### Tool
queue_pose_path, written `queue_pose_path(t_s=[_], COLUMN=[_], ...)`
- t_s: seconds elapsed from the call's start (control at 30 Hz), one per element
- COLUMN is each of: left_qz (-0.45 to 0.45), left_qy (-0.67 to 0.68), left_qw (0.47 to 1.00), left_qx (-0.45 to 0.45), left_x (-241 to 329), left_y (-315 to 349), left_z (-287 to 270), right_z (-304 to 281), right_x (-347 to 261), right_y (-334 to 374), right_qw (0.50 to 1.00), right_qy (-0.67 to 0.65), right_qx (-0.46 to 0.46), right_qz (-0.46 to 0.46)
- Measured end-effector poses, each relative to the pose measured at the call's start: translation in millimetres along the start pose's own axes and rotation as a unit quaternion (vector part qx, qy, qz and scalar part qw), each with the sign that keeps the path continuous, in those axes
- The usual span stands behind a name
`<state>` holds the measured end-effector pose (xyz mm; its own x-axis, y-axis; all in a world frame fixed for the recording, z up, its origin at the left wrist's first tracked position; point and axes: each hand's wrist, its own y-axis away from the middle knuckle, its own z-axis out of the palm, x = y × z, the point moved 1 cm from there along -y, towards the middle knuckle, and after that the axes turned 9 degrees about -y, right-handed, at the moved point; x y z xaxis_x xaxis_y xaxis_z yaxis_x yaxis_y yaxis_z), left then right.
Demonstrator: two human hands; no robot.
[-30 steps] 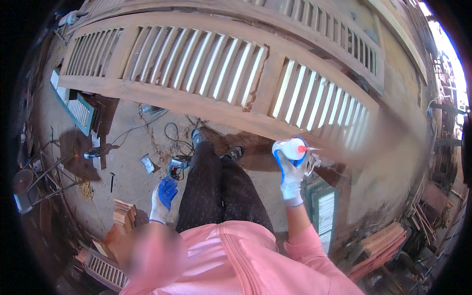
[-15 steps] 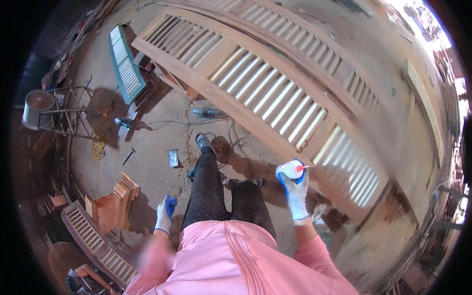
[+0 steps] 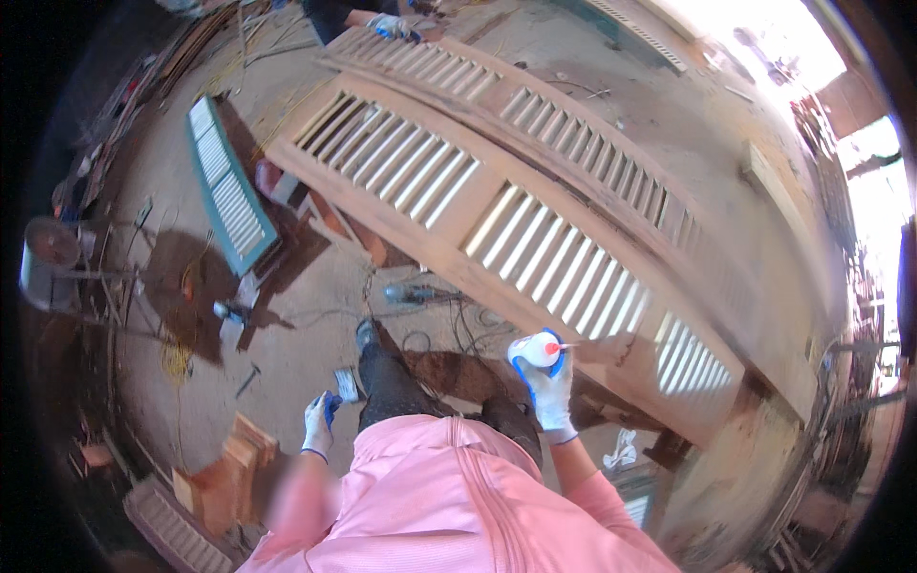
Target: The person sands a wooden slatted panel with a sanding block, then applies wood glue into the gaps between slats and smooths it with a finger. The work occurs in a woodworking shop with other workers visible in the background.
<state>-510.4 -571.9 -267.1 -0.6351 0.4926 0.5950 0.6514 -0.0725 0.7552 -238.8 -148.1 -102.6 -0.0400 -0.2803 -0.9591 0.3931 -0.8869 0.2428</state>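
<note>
My right hand (image 3: pixel 548 382), in a white glove with a blue palm, grips a white plastic bottle (image 3: pixel 535 351) with a red nozzle tip. The bottle is tilted, its tip pointing right across the near edge of a long bare-wood louvred shutter (image 3: pixel 493 194). A second louvred shutter (image 3: pixel 564 121) lies just beyond, along the first. My left hand (image 3: pixel 322 420), gloved the same way, hangs low beside my left leg. Its fingers are loosely curled, and nothing shows in them.
A green louvred shutter (image 3: pixel 222 181) stands at the left. A blue power tool (image 3: pixel 415 293) and cables lie on the floor ahead, with a hammer (image 3: pixel 247 381) further left. Wooden mouldings (image 3: pixel 227 468) sit at lower left. At the top, another person's gloved hand (image 3: pixel 390 26) touches the second shutter.
The view has shifted, and the shutters sit lower in it. Another person's gloved hand has come into sight at the top. My right hand still holds the bottle, now further left in view.
</note>
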Motion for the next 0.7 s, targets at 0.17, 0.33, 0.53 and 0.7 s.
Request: queue_pose_path(t_s=[0.17,0.33,0.53,0.7], left_qz=[0.117,0.096,0.1,0.03], left_qy=[-0.027,-0.056,-0.065,-0.059], left_qw=[0.989,0.986,0.982,0.986], left_qx=[-0.09,-0.123,-0.146,-0.15], left_x=[124.1,231.7,266.1,254.3], left_y=[-137.0,-179.4,-224.3,-198.5], left_z=[-44.9,-90.3,-120.6,-100.6], right_z=[150.7,264.3,350.0,369.0], right_x=[44.3,80.1,84.9,88.0], right_y=[-24.7,-63.6,-103.3,-125.9], right_qw=[0.997,0.994,0.987,0.983], right_qy=[-0.02,0.072,0.129,0.163], right_qx=[0.078,0.079,0.084,0.058], right_qz=[-0.003,-0.015,-0.038,-0.064])
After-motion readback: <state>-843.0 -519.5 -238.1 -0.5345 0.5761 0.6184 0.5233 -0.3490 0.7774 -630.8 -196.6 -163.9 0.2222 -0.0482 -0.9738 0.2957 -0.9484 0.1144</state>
